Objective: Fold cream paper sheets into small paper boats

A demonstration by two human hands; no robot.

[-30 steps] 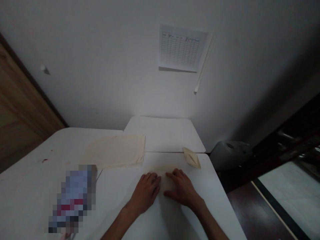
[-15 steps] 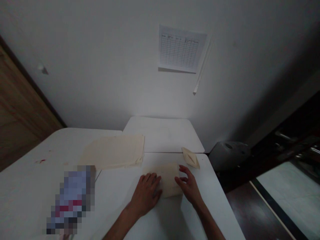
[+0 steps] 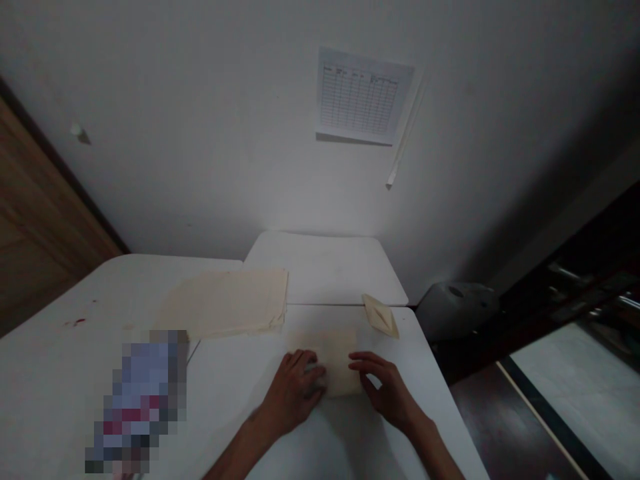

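Note:
A pale beige sheet of paper [image 3: 340, 380] lies on the white table between my two hands. Over its left side, my left hand [image 3: 297, 387] rests with curled fingers. Something small and greyish shows between its thumb and fingers, too dim to make out. My right hand [image 3: 383, 383] is at the sheet's right edge, thumb and fingers apart, the fingertips over the paper. Beyond it lies a small folded beige paper piece [image 3: 381, 316] with a slit-like crease in the middle.
A stack of larger beige sheets [image 3: 230, 303] lies to the left. Nearer is a blurred-out bluish item [image 3: 140, 393]. The white table [image 3: 240, 407] meets a wall bearing a printed chart [image 3: 363, 97]. A grey rounded object [image 3: 457, 310] stands beyond the right edge.
My right hand has turned and shifted slightly, its fingertips moving from the sheet's far right corner down and inward over the paper. My left hand stays nearly where it was.

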